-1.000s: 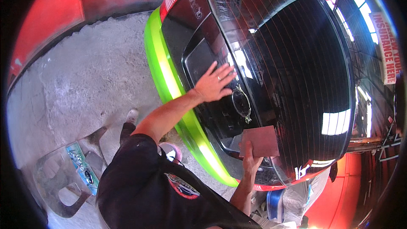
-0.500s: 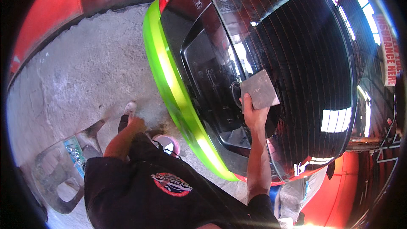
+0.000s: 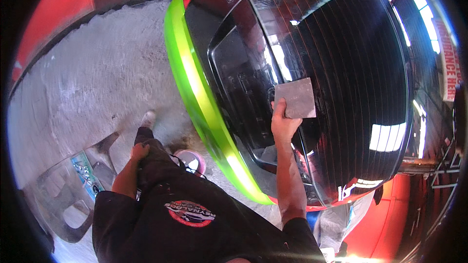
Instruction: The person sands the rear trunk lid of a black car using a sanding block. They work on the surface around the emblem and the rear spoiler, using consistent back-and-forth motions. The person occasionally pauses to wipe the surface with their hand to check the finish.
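R. hand (image 3: 285,125) grasping sq. sheet (image 3: 296,98) over rear of car (image 3: 336,78); work done/left beneath hidden. L. hand (image 3: 140,151) by leg (image 3: 157,159), can't tell grip.

A bucket (image 3: 202,164) stands on the floor (image 3: 102,73) beside the bumper (image 3: 194,80); left of it, toward the floor's left edge, lies a panel (image 3: 54,209). The sheet (image 3: 298,97) in the right hand (image 3: 284,125) overlaps the bumper-side edge of the rear window (image 3: 358,78).

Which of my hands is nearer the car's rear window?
Right. Your right hand holds a gray square pad over the edge of the rear window; your left hand is farther off, by the trouser leg.
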Action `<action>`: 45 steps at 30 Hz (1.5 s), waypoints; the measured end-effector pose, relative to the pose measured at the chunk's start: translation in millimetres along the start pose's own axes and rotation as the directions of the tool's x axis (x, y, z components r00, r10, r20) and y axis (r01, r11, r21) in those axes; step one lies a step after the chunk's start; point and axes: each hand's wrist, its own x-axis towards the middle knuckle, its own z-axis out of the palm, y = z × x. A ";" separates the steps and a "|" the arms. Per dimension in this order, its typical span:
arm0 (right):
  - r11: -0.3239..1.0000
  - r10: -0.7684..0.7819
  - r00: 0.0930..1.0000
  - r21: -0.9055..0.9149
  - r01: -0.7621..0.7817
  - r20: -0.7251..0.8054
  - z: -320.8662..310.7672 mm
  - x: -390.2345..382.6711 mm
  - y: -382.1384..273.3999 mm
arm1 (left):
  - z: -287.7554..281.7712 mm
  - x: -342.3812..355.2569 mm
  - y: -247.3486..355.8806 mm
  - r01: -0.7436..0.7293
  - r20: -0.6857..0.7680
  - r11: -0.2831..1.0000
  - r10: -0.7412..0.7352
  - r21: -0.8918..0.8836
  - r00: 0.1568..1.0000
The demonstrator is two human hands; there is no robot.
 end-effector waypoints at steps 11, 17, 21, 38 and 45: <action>0.980 0.037 0.999 -0.198 -0.030 0.032 0.1 2.3 -3.0 | 8.5 -1.2 6.0 -0.026 -0.017 0.999 0.025 -0.019 1.000; 0.999 0.025 0.999 -0.043 -0.024 0.041 -10.6 3.6 -6.0 | 13.7 0.2 -18.7 0.029 -0.029 0.999 -0.029 -0.013 0.999; 0.989 0.132 0.986 -0.075 -0.124 0.101 -13.3 10.2 -31.9 | 15.6 7.1 -24.5 0.066 -0.056 0.997 -0.068 -0.042 0.996; 0.903 0.211 0.938 -0.423 -0.080 0.274 -31.0 43.4 -31.8 | 28.9 33.5 -18.9 0.030 -0.016 0.999 -0.030 0.017 0.999; 0.903 0.225 0.922 -0.423 -0.075 0.316 -35.2 48.4 -39.3 | 21.2 20.7 33.8 -0.009 0.020 0.999 0.010 -0.042 1.000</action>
